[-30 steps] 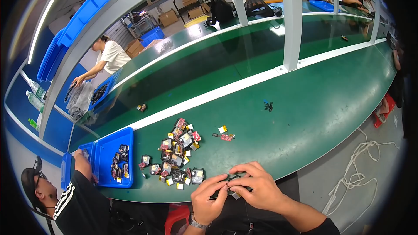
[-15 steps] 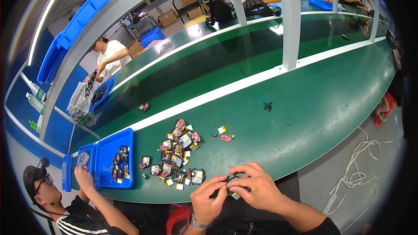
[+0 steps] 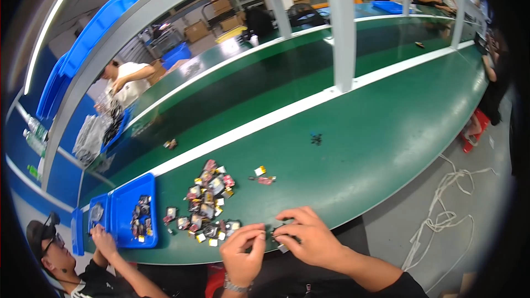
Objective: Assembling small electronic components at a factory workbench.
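Here, both hands pinch one small dark part at the table's near edge.
Left hand (image 3: 243,251) and right hand (image 3: 309,237) close fingertips on the part (image 3: 277,230), seemingly mid-assembly; just beyond-left lies the parts pile (image 3: 207,201), likely needing careful alignment next.

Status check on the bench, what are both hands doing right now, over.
Left hand and right hand pinching one small dark part at belt edge. Pile of small parts just left. Nothing between.
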`<state>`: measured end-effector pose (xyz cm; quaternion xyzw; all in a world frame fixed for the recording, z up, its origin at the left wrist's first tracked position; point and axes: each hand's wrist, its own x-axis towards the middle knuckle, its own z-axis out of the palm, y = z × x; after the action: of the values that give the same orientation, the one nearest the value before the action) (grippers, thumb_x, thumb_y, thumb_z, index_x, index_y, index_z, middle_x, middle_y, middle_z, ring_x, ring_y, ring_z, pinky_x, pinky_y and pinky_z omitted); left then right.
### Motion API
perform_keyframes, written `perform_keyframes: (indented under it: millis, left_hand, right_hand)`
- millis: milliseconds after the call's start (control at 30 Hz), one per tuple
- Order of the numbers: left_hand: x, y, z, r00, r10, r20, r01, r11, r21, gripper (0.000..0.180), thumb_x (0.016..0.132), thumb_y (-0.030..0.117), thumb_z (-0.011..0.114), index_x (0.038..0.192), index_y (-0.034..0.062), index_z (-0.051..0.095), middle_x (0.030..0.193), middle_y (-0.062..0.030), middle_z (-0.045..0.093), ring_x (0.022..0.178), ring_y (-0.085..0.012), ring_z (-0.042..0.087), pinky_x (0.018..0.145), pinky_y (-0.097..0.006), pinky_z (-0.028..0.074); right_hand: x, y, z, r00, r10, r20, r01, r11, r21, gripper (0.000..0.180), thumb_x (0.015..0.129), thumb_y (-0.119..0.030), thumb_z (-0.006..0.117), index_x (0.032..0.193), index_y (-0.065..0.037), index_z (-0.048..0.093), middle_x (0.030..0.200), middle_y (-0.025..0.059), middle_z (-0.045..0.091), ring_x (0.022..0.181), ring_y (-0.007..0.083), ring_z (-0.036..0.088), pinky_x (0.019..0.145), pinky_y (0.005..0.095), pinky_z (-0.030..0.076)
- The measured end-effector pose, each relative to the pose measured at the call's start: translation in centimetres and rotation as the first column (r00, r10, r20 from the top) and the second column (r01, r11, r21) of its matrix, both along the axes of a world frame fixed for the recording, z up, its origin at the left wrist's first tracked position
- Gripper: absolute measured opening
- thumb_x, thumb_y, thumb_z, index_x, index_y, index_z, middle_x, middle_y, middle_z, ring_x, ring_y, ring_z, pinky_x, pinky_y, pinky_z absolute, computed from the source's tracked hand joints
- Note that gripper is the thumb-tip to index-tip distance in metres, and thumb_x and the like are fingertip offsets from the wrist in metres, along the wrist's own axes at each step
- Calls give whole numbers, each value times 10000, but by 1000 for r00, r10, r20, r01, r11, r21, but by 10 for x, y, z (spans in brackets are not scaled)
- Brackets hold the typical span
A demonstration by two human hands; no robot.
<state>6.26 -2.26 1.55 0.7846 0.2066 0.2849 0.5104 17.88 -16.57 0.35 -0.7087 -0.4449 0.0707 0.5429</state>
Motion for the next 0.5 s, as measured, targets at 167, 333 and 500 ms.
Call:
perform_keyframes:
  millis: [167, 333, 500]
  left_hand:
    - [79, 6, 55, 970, -225, -92, 242, 860, 450, 56, 841, 22, 686, 882, -6, 711, 892, -146, 720, 745, -265, 722, 670, -334, 585]
    - [175, 28, 34, 886, -327, -329, 458, 731, 505, 107, 857, 97, 665, 883, 11, 723, 873, -139, 721, 754, -287, 711, 694, -355, 587]
    - [211, 38, 25, 882, -233, -410, 463, 592, 660, 117, 836, 107, 662, 863, 17, 732, 845, -120, 700, 746, -282, 696, 708, -381, 561]
  right_hand:
    - [3, 0, -3, 991, -38, 131, 38, 999, -3, 91, 860, -137, 723, 927, -79, 746, 1109, 78, 632, 1067, 281, 572, 936, 406, 486]
    - [3, -3, -9, 996, -20, 89, 22, 1000, -20, 93, 894, -178, 701, 901, -94, 741, 1074, 29, 647, 1064, 248, 587, 933, 396, 487]
    - [5, -7, -13, 995, 17, 96, -19, 1000, 17, 87, 890, -167, 708, 899, -85, 733, 1093, 27, 642, 1066, 241, 587, 929, 391, 492]
